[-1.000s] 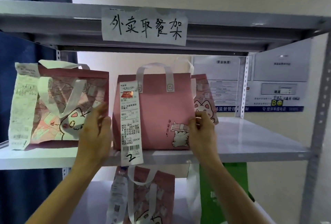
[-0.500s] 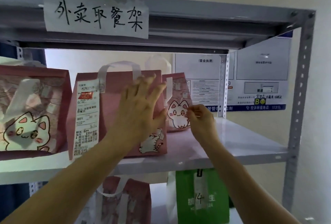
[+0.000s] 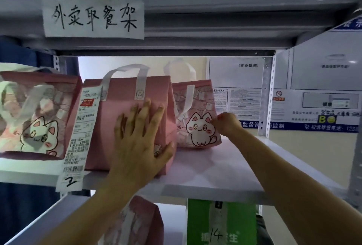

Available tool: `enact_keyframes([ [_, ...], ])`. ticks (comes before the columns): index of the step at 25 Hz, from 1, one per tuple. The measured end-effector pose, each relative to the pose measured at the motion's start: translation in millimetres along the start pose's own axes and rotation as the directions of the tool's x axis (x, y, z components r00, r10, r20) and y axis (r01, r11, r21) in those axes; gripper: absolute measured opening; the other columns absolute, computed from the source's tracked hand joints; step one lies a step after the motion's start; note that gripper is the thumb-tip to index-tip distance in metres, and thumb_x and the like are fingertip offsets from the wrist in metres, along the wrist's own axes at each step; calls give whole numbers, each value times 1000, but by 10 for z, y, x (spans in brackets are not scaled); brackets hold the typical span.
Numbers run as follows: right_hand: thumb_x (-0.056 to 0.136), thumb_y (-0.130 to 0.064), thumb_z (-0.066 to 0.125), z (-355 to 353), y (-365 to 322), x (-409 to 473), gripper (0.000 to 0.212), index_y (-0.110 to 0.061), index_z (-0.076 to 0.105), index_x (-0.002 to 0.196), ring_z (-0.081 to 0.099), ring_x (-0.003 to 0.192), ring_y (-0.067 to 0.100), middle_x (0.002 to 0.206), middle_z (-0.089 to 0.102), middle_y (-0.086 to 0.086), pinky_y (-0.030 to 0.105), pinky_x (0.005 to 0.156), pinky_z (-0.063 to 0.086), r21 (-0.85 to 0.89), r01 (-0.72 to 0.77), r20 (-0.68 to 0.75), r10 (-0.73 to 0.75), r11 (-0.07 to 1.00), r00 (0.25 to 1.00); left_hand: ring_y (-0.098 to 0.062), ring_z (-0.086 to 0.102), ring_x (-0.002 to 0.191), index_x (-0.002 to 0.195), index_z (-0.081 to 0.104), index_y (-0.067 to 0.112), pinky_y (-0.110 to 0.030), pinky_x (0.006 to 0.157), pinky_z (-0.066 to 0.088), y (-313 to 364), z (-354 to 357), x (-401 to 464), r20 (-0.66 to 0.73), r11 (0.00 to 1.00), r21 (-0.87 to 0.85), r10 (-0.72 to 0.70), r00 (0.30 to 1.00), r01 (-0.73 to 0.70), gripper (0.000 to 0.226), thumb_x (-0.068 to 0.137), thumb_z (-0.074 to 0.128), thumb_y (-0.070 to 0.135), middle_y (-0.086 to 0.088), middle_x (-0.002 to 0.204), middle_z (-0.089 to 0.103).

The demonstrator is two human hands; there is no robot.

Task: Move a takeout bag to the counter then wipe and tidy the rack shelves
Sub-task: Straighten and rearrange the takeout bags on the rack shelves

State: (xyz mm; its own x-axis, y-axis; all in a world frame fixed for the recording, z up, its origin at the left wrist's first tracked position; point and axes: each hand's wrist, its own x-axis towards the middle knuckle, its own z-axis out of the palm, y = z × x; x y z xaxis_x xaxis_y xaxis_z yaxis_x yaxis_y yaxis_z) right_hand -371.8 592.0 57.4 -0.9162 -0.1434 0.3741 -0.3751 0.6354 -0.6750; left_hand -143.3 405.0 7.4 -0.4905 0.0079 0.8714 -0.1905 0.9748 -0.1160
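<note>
Step in hand, judged: tidying bags on the middle rack shelf [image 3: 215, 168].

Left hand [image 3: 140, 139] lies flat, fingers spread, against the plain pink takeout bag [image 3: 125, 119] at the front edge.

Right hand [image 3: 225, 123] pinches the right edge of the cat-print bag [image 3: 197, 115] behind it.

Both bags stand upright, broad faces forward, long axes along the shelf.

Next: likely squaring them up.

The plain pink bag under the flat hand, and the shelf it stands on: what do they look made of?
The plain pink bag looks like matte non-woven fabric or coated paper, with soft folds, no gloss and white strap handles. The shelf looks like painted sheet metal: smooth, pale grey, faint sheen, thin folded front edge. The left hand lies flat on the bag.
</note>
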Motion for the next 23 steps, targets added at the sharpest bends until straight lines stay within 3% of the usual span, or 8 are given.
enact_keyframes([
  [2, 92, -27, 61, 24, 29, 7, 19, -14, 73, 84, 60, 64, 18, 80, 71, 5, 28, 57, 51, -45, 9, -19, -10, 999, 1000, -36, 12, 152, 158, 19, 24, -64, 116, 16, -29, 7, -148, 24, 999, 19, -41, 999, 40, 91, 85, 37, 74, -12, 166, 12],
  [5, 90, -21, 64, -49, 154, -23, 13, -24, 65, 78, 60, 60, 15, 69, 64, -3, 28, 54, 50, -10, 11, -79, -12, 1000, 997, -36, 10, 152, 159, 13, 29, -64, 116, 17, -66, 29, -349, 52, 996, 21, -83, 995, 82, 100, 79, 37, 84, -10, 166, 10],
  [9, 89, -18, 66, -227, 346, -130, 8, -26, 65, 85, 61, 60, 15, 68, 62, -7, 31, 59, 55, 82, 0, -155, 13, 997, 988, -36, 14, 151, 158, 8, 32, -66, 114, 20, -69, 40, -452, 101, 997, -13, -73, 992, 75, 108, 72, 39, 89, -8, 167, 10],
  [14, 93, -18, 62, -460, 538, -340, 8, -24, 68, 93, 68, 81, 29, 86, 68, 5, 43, 77, 61, 91, -23, -241, 45, 996, 970, -36, 14, 151, 157, -3, 37, -67, 114, 20, -50, 70, -414, 145, 992, -80, -80, 986, 92, 107, 72, 36, 89, -7, 167, 6],
  [18, 96, -18, 58, -700, 740, -537, 13, -20, 70, 100, 66, 75, 28, 91, 71, 9, 40, 70, 59, 50, -51, -344, 65, 997, 937, -35, 8, 152, 155, -11, 41, -66, 116, 15, -55, 108, -365, 172, 986, -139, -66, 983, 90, 101, 75, 29, 88, -6, 167, -1],
  [20, 96, -16, 57, -846, 851, -623, 20, -14, 72, 109, 67, 84, 33, 100, 73, 13, 44, 77, 59, 59, -86, -388, 102, 995, 916, -35, 5, 152, 154, -14, 42, -65, 117, 13, -36, 146, -350, 169, 983, -164, -59, 984, 87, 95, 79, 27, 84, -6, 167, -3],
  [23, 97, -14, 56, -1024, 959, -761, 17, -16, 70, 105, 67, 91, 35, 106, 72, 13, 47, 83, 59, 181, -121, -381, 183, 976, 906, -37, 7, 152, 154, -15, 42, -64, 117, 14, -17, 216, -314, 178, 979, -191, -39, 983, 73, 93, 83, 35, 75, -6, 167, -4],
])
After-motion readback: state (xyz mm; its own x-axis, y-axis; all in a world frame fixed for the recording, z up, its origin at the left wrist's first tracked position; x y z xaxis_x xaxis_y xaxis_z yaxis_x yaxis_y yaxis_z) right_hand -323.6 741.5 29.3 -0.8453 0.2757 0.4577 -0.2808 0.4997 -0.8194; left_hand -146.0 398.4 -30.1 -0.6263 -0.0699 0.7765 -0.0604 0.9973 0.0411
